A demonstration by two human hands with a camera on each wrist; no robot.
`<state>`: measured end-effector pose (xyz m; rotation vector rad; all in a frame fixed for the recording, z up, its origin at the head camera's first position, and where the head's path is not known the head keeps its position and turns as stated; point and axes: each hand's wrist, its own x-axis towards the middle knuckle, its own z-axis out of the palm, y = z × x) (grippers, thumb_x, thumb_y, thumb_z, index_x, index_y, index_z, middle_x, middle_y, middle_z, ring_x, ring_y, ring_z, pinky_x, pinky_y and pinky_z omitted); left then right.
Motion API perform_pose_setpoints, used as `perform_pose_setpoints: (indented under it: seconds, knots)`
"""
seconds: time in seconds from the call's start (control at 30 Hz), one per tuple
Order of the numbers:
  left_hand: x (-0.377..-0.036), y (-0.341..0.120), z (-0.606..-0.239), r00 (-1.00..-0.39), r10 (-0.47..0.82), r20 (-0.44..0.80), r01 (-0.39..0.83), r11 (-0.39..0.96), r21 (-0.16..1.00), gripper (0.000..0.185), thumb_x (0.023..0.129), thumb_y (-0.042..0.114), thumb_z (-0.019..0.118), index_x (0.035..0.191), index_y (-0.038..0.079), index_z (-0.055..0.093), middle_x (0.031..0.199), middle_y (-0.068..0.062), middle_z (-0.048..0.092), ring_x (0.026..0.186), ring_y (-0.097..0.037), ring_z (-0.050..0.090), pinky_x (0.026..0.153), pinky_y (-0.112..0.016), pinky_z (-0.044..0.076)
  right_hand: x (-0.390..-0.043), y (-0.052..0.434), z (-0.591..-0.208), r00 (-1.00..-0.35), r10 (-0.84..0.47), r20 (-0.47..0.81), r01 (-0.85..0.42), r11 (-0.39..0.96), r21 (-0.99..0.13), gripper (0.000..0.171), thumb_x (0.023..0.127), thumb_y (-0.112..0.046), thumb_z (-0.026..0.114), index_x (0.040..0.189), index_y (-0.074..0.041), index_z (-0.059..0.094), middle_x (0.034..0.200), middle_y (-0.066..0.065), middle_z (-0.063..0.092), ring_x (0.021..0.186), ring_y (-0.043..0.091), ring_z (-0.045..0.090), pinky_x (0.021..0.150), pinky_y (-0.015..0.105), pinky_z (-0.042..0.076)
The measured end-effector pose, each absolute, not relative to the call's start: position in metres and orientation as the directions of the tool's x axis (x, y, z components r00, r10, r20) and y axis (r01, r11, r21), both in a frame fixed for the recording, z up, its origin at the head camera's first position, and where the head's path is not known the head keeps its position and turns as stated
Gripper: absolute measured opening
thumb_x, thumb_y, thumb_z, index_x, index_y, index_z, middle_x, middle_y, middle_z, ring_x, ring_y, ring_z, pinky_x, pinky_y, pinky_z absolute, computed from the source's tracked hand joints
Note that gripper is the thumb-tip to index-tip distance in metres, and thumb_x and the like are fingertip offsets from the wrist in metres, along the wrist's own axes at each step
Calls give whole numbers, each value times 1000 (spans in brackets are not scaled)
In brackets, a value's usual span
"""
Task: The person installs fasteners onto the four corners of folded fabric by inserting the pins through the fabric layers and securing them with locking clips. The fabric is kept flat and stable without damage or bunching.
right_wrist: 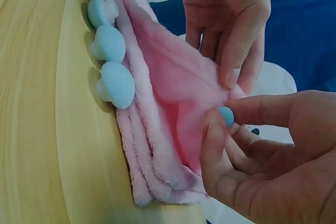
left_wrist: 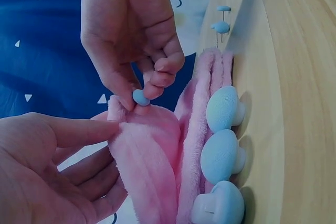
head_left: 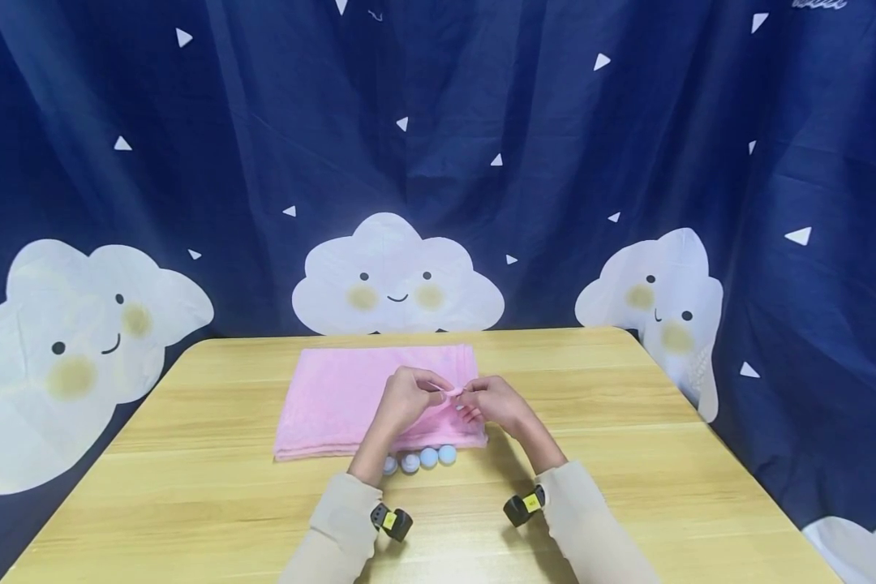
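Observation:
A folded pink towel point(head_left: 336, 397) lies on the wooden table point(head_left: 628, 454). Both hands hold up a fold of it point(left_wrist: 152, 161) near its front right corner. My left hand point(head_left: 409, 397) grips the raised fold between thumb and fingers point(left_wrist: 79, 129). My right hand point(head_left: 492, 401) pinches a small round blue piece point(left_wrist: 140, 97) between thumb and forefinger, against the top of the fold point(right_wrist: 226, 115). Several larger blue mushroom-shaped pieces point(head_left: 428, 457) sit in a row along the towel's front edge point(right_wrist: 116, 83), just below the hands.
A dark blue curtain with white clouds point(head_left: 397, 276) hangs close behind the table's far edge. Two small blue pin-like pieces point(left_wrist: 221, 26) show beside the towel further along in the left wrist view. Bare wood lies left, right and in front of the towel.

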<state>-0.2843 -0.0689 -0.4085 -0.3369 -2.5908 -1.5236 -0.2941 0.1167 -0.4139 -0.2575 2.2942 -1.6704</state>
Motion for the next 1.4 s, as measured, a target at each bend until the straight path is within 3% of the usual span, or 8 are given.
perform_pose_setpoints:
  seconds: [0.33, 0.57, 0.87, 1.1, 1.4]
  knots:
    - [-284, -68, -408, -968, 108, 229, 252, 491, 834, 18, 77, -2, 77, 84, 13, 82, 92, -3, 80, 89, -20, 72, 77, -33, 55, -295, 123, -412, -879, -444, -176, 101, 186, -977, 17, 97, -9, 59, 101, 7, 59, 86, 9, 69, 79, 15, 69, 77, 28, 59]
    - [-285, -66, -409, -964, 65, 260, 257, 493, 831, 16, 73, -3, 79, 76, 12, 80, 78, -2, 78, 84, -18, 72, 78, -35, 55, -296, 123, -411, -850, -489, -196, 146, 139, -979, 33, 104, -24, 54, 113, 8, 54, 87, 8, 68, 80, 16, 70, 87, 38, 61]
    - [-284, -66, -408, -976, 78, 206, 217, 483, 848, 14, 71, -3, 81, 77, 9, 78, 77, -5, 77, 68, -12, 69, 69, -29, 55, -296, 119, -414, -871, -453, -189, 156, 108, -982, 15, 104, -13, 49, 104, 2, 50, 87, 11, 63, 74, 14, 67, 80, 35, 62]
    - [-284, -66, -408, -977, 94, 189, 211, 512, 833, 16, 76, 2, 81, 91, 7, 81, 89, -9, 79, 87, -23, 75, 77, -34, 59, -296, 117, -414, -908, -396, -135, 108, 90, -990, 12, 101, -7, 51, 100, 5, 53, 94, 13, 62, 80, 18, 65, 80, 30, 60]
    - [-282, -67, -407, -983, 95, 156, 182, 534, 826, 10, 79, 7, 81, 87, 12, 83, 89, -4, 80, 92, -20, 73, 80, -35, 56, -296, 117, -415, -928, -349, -130, 101, 101, -990, 14, 99, -5, 54, 102, 8, 56, 94, 13, 65, 83, 19, 67, 88, 37, 59]
